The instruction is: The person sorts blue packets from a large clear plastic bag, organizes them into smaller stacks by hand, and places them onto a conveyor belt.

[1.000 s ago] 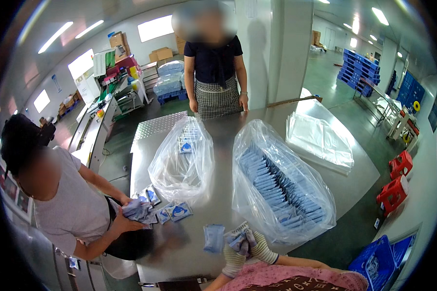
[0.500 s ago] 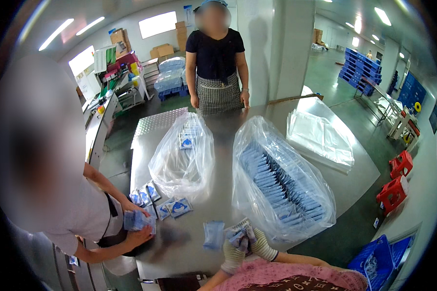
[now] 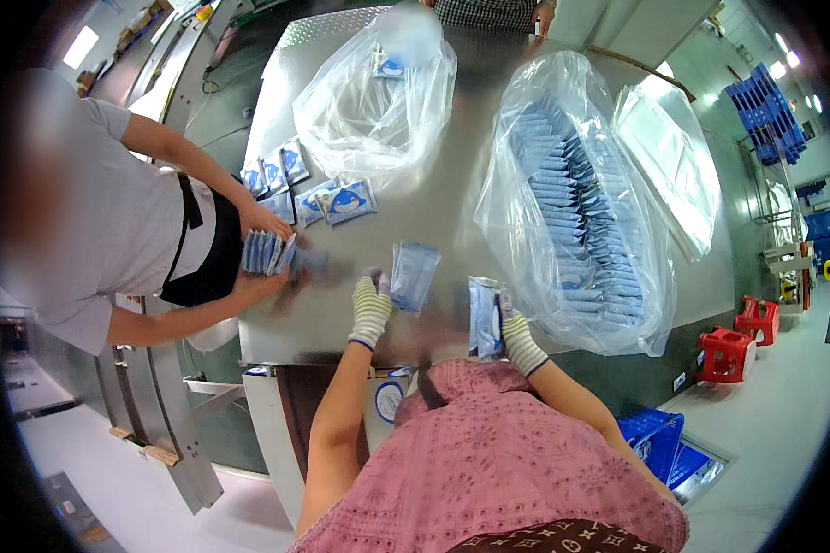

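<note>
My left hand (image 3: 372,309), in a striped knit glove with bare-looking fingertips, reaches to the left edge of a small pile of blue packets (image 3: 415,276). Its fingers are stretched out, not wrapped round the pile. Gloved the same way, my right hand (image 3: 518,336) grips a stack of blue-and-white packets (image 3: 485,318) by its right side, at the table's near edge. To the right lies a large clear plastic bag (image 3: 655,336) with rows of blue packets (image 3: 558,198) inside.
A co-worker's hands (image 3: 266,226) at left hold several packets, beside loose whale-print packets (image 3: 349,201). Another clear bag (image 3: 341,138) lies at the far left of the metal table (image 3: 470,212). Flat clear bags (image 3: 678,175) lie far right. Red stools (image 3: 727,355) stand on the floor.
The view has tipped downward. My hands were together on a packet; now they are apart, the left at the small pile and the right with packets.
</note>
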Tool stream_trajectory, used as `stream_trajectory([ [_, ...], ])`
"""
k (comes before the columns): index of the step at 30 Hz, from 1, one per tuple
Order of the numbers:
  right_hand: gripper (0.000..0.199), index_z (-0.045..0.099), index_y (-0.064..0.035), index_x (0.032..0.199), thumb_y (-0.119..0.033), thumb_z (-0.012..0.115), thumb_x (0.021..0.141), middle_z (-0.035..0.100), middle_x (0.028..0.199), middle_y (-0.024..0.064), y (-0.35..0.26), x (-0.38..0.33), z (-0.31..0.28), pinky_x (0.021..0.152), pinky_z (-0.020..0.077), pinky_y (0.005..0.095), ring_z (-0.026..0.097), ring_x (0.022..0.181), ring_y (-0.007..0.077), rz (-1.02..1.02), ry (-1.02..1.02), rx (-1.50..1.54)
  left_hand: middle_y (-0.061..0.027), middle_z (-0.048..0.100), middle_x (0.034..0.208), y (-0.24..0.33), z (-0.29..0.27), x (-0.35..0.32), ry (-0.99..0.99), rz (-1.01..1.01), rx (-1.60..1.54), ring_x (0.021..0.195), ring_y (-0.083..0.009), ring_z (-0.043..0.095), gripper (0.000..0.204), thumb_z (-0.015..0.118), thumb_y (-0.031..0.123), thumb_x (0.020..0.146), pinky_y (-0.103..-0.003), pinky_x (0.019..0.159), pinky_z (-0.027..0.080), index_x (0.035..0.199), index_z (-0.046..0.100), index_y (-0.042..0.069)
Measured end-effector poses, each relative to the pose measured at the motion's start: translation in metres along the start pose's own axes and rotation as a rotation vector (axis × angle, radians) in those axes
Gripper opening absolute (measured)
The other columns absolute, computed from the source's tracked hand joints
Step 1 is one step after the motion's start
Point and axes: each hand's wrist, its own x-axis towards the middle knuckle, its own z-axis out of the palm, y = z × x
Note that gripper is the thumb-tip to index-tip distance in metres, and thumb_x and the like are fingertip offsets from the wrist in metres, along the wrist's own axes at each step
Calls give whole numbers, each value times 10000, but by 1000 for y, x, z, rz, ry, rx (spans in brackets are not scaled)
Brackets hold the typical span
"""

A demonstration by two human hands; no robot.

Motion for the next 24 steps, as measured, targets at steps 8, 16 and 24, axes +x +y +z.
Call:
stream_trajectory([
  [8,871,604,-26,1119,-790,445,733,628,954,86,-17,42,76,730,479,378,572,838,205,55,-80,48,-236,557,1136,-30,66,45,-221,-318,349,1080,-392,509,459,525,383,867,-459,953,376,1121,533,1],
  [16,834,537,34,1141,-717,378,815,619,1015,205,-10,67,102,795,471,392,605,913,314,-147,-46,-406,-241,575,1100,-92,121,14,-137,-321,-39,1001,-374,554,494,530,382,850,-396,881,448,1119,525,-32],
  [24,726,495,50,1124,-616,467,836,601,985,248,-18,60,63,785,473,396,601,901,349,-567,-106,-348,-68,603,1066,70,47,11,-650,-347,-688,919,-162,588,669,784,107,628,-279,748,507,1218,480,24],
])
